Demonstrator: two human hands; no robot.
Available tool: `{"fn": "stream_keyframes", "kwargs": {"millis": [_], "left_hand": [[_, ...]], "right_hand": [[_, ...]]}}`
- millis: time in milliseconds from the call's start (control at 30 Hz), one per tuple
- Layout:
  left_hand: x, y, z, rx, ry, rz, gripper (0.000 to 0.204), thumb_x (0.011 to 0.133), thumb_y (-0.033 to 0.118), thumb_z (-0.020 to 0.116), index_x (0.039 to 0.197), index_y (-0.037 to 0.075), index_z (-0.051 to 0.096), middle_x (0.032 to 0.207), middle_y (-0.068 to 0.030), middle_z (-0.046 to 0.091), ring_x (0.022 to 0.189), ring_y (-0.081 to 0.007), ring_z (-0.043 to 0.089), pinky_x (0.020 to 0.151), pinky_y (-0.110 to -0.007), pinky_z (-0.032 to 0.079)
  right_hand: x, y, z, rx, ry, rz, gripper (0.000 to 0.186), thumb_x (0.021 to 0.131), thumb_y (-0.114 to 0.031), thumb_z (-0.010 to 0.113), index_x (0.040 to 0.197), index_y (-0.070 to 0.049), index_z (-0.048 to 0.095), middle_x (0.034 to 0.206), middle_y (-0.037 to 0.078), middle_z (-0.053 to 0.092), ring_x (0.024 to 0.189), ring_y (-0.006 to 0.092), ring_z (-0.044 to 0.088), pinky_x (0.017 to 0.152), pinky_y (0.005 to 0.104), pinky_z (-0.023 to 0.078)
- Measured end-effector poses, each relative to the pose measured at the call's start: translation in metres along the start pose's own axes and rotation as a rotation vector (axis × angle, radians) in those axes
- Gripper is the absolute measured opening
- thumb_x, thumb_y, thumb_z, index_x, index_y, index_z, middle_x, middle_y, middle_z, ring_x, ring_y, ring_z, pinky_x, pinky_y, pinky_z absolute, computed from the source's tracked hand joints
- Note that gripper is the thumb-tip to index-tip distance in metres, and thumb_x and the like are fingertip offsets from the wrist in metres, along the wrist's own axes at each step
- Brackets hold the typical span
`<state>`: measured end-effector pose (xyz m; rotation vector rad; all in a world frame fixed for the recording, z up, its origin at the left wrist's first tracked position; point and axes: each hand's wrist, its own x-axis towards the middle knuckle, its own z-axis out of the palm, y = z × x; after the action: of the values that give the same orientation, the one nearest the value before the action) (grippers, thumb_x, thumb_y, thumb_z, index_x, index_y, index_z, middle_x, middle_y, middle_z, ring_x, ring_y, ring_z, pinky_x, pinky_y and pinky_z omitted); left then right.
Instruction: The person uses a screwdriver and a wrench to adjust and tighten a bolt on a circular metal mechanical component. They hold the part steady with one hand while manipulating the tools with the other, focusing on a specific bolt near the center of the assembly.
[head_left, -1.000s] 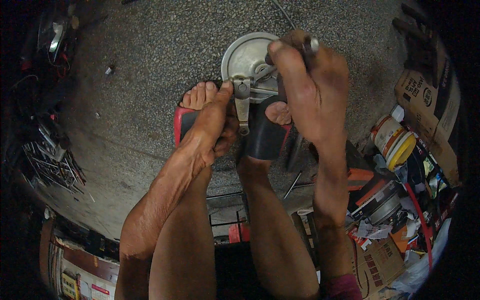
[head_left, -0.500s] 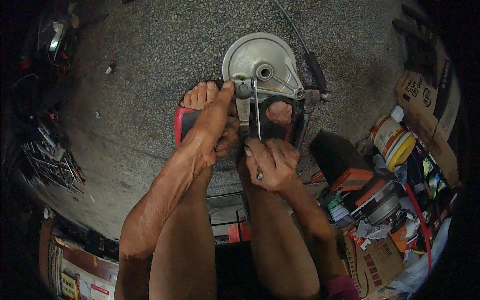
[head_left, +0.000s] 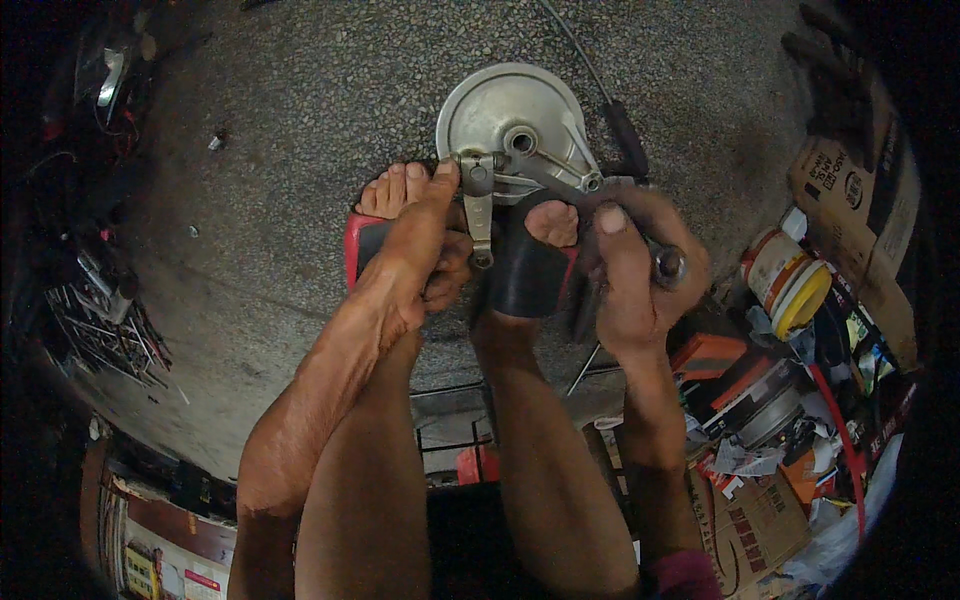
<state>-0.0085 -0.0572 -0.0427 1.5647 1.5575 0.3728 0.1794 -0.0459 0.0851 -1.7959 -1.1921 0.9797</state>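
Observation:
My left hand (head_left: 420, 250) is closed on a metal lever arm (head_left: 478, 210), its thumb beside the clamp at the lever's top, against the rim of a round silver hub plate (head_left: 475, 115) with a central bore. My right hand (head_left: 645, 280) is closed round a metal wrench (head_left: 668, 265) whose round end shows among the fingers; its shaft is blurred toward the plate. My feet, in black-and-red slippers (head_left: 520, 280), lie either side of the lever, just below the plate.
A cable with a black sleeve (head_left: 625, 135) runs on the speckled floor (head_left: 300, 90). Scattered metal rods and tools (head_left: 100, 335) lie at left. At right are cardboard boxes (head_left: 840, 185), a tub with yellow rim (head_left: 800, 300) and heaped packaging.
My right hand went from beside the plate down between my legs, then up and rightward beside my right foot with the wrench. The plate shifted slightly left; my left hand keeps its hold.

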Motion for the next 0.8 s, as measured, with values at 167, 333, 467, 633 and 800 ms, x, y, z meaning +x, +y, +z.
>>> {"fn": "stream_keyframes", "kwargs": {"millis": [167, 333, 467, 633, 800], "left_hand": [[0.0, -0.011, 0.009, 0.443, 0.13, 0.266, 0.029, 0.092, 0.027, 0.057, 0.101, -0.001, 0.059, 0.096, -0.0186, 0.06, 0.096, -0.0353, 0.058, 0.085, -0.047, 0.045], [0.004, -0.005, 0.001, 0.478, 0.053, 0.241, 0.021, 0.098, 0.027, 0.051, 0.097, 0.007, 0.055, 0.091, -0.0117, 0.056, 0.084, -0.028, 0.057, 0.076, -0.042, 0.047], [0.007, 0.001, 0.001, 0.511, 0.065, 0.266, 0.015, 0.101, 0.026, 0.047, 0.095, 0.013, 0.051, 0.088, -0.0063, 0.052, 0.081, -0.0242, 0.055, 0.074, -0.038, 0.048], [0.004, -0.001, 0.001, 0.47, 0.052, 0.202, 0.019, 0.102, 0.027, 0.044, 0.094, 0.012, 0.052, 0.089, -0.0071, 0.052, 0.091, -0.0255, 0.053, 0.085, -0.038, 0.042], [0.008, 0.006, -0.005, 0.195, -0.131, -0.034, 0.02, 0.089, 0.027, 0.054, 0.092, 0.008, 0.054, 0.087, -0.0104, 0.053, 0.088, -0.0283, 0.054, 0.081, -0.041, 0.043]], "right_hand": [[0.016, 0.003, 0.006, -0.117, -0.102, -0.116, 0.021, 0.092, -0.015, 0.059, 0.089, 0.003, 0.067, 0.066, 0.008, 0.065, 0.057, 0.0139, 0.062, 0.053, 0.0283, 0.049], [0.055, -0.01, 0.015, -0.147, -0.259, 0.009, 0.024, 0.09, -0.02, 0.059, 0.084, 0.002, 0.065, 0.058, 0.007, 0.058, 0.051, 0.0109, 0.057, 0.049, 0.0304, 0.044], [0.091, -0.014, 0.029, -0.411, -0.337, -0.157, 0.025, 0.089, -0.022, 0.058, 0.08, 0.001, 0.061, 0.055, 0.012, 0.05, 0.048, 0.015, 0.055, 0.047, 0.0368, 0.04], [0.079, -0.006, 0.026, -0.516, -0.368, -0.458, 0.023, 0.092, -0.02, 0.056, 0.086, 0.001, 0.064, 0.063, 0.011, 0.056, 0.052, 0.0177, 0.058, 0.048, 0.0335, 0.042], [-0.006, 0.006, 0.024, -0.203, -0.086, -0.151, 0.018, 0.088, -0.01, 0.059, 0.098, 0.004, 0.067, 0.078, 0.012, 0.064, 0.061, 0.0238, 0.063, 0.054, 0.032, 0.049]]}}
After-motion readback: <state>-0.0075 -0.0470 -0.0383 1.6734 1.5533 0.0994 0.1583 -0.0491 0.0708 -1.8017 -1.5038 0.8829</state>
